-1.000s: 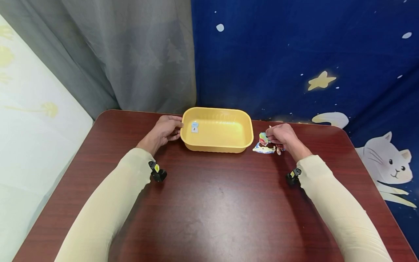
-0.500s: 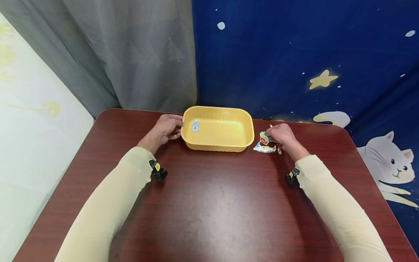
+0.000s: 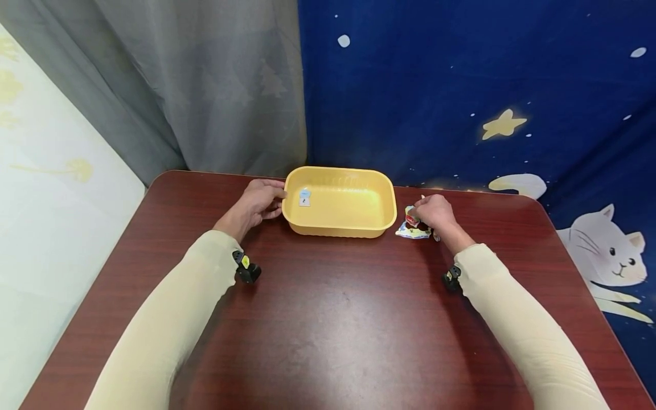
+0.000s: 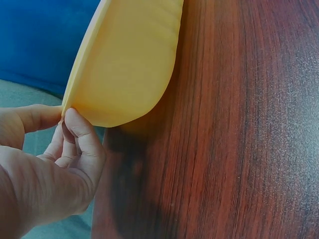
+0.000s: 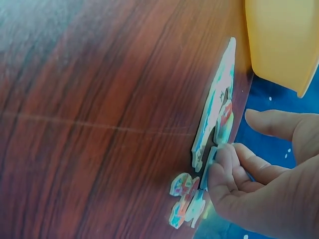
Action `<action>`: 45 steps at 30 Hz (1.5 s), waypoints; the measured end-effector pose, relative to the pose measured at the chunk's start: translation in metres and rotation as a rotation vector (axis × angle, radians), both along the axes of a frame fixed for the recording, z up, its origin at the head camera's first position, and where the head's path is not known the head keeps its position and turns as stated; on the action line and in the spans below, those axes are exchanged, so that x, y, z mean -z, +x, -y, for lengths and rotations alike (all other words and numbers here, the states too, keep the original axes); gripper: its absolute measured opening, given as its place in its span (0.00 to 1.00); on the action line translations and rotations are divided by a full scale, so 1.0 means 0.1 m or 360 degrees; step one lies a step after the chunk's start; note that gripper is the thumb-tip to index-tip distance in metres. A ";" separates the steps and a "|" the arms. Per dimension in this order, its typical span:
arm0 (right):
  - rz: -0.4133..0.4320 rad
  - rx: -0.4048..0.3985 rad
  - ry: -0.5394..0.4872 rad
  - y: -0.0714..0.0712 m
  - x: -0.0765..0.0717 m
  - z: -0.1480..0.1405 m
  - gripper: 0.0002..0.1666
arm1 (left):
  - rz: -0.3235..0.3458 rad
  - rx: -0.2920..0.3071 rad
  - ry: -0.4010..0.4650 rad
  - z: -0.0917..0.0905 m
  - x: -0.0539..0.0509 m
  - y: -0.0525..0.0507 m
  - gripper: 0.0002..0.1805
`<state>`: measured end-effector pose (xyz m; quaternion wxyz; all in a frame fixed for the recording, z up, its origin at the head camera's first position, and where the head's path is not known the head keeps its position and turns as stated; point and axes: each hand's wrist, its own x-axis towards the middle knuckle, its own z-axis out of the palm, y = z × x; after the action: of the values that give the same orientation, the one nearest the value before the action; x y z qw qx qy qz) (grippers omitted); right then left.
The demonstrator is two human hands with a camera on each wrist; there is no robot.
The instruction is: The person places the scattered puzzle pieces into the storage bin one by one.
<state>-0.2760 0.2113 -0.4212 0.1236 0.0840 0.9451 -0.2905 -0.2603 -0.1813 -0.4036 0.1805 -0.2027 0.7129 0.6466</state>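
Note:
A yellow plastic basin (image 3: 338,229) stands near the back edge of the table. My left hand (image 3: 256,204) pinches its left rim between thumb and fingers; the left wrist view shows that grip on the basin wall (image 4: 129,59). To the basin's right lie several flat, colourful cut-out pieces. My right hand (image 3: 435,213) is over them, its fingertips touching a piece while the thumb (image 5: 271,123) stays apart. A long white-and-blue piece (image 5: 215,107) lies beside a smaller red-and-green one (image 5: 225,122). More small pieces (image 5: 187,196) cluster near the fingers, partly hidden by the hand.
A small blue-and-white label (image 3: 304,198) is on the basin's inside, at the left. The dark red wooden table (image 3: 343,319) extends toward me. Behind it hang a grey curtain (image 3: 230,85) and a blue one (image 3: 389,85), close to the basin.
My right hand has shifted slightly left over the flat pieces, covering more of the red-and-green one. The left hand and the basin have stayed put.

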 end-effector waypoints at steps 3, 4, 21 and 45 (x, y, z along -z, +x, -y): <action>-0.0065 -0.0025 0.0059 0.01 0.02 0.02 0.15 | 0.0000 -0.0001 0.0000 0.00 0.00 0.00 0.19; -0.0101 -0.0041 0.0083 0.00 0.04 0.03 0.12 | -0.0001 -0.0002 0.0000 0.00 0.00 0.00 0.19; -0.0217 -0.0057 0.0180 -0.03 0.09 0.12 0.14 | -0.0010 -0.0004 -0.0006 -0.01 0.02 0.00 0.19; -0.0024 0.0205 -0.0308 -0.14 -0.02 0.07 0.19 | 0.0005 -0.0012 -0.0016 -0.01 0.00 0.00 0.18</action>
<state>-0.2903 0.2040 -0.4197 0.1053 0.1300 0.9063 -0.3882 -0.2606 -0.1807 -0.4035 0.1782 -0.2073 0.7152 0.6433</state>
